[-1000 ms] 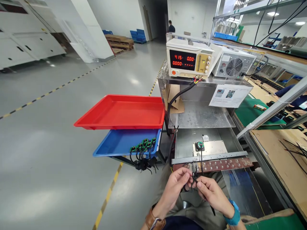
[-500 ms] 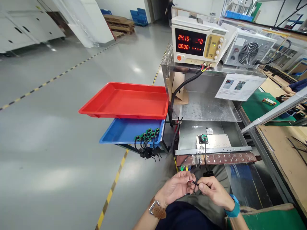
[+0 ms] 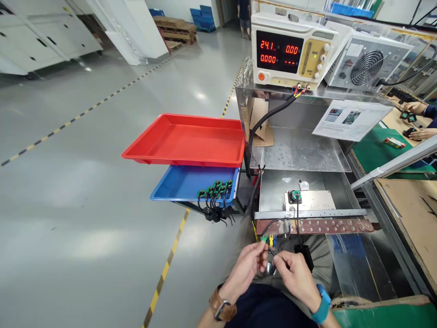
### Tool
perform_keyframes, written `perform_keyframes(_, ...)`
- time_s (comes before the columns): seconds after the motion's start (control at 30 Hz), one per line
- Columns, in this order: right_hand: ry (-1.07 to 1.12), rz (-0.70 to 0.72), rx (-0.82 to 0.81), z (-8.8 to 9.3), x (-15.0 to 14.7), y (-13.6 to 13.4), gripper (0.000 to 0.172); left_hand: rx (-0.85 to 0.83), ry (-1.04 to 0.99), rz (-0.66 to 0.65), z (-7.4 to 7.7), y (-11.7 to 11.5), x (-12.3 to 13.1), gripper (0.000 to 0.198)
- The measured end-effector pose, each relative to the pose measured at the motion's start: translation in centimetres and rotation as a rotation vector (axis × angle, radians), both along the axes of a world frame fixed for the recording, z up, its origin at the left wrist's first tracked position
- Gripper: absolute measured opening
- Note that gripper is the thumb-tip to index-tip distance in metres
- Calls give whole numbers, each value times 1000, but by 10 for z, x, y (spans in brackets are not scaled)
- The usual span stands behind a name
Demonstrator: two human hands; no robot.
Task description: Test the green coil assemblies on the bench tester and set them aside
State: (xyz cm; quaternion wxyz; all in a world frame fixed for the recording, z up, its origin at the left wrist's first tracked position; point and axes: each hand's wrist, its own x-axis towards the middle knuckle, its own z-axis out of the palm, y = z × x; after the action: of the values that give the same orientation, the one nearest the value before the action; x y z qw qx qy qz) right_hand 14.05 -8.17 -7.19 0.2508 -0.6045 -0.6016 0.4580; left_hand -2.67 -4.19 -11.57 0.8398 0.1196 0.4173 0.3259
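Observation:
Between my two hands runs a thin black cable [image 3: 271,251]. My left hand [image 3: 248,264] pinches its end just below a row of green, yellow and blue connectors [image 3: 271,241]. My right hand [image 3: 295,273] grips the cable a little further along. A round green circuit board [image 3: 295,196] sits on a metal plate [image 3: 317,200] in the tray of the bench, and a black lead hangs from it over a brown strip [image 3: 327,226] with metal studs. At the lead's lower end is a black block [image 3: 304,255], beside my right hand.
A power supply [image 3: 292,50] with red digits stands on the upper shelf beside a fan-fronted metal unit [image 3: 370,64]. To the left, a red tray [image 3: 191,139] overhangs a blue tray [image 3: 177,184] with several green boards [image 3: 216,187] on black leads. A co-worker's hands [image 3: 418,120] are at far right.
Both my hands have moved up slightly, bringing the cable end close to the coloured connectors. The view has shifted a little, and the power supply's digits differ.

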Motion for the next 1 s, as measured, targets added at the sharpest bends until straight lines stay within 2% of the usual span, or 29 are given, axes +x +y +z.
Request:
perform_keyframes(0.07,-157,-66,49,-3,-11,0,50,155,227,108,-4,-2,-1,38)
perform_keyframes(0.17,-298,-88,61,-11,-23,4,47,319,472,176,-7,-6,-3,39)
perform_keyframes(0.27,-406,-79,70,-17,-29,9,44,526,693,122,-4,-9,-3,30)
perform_keyframes(0.4,-500,-54,45,-20,-34,14,43,856,978,-48,1,-11,-1,27)
perform_keyframes(0.77,-522,-4,39,-24,-37,22,36,1127,1306,-349,1,-2,-2,35)
perform_keyframes(1.0,-488,-17,72,-38,-38,25,35,1280,1415,-319,-11,3,-6,34)
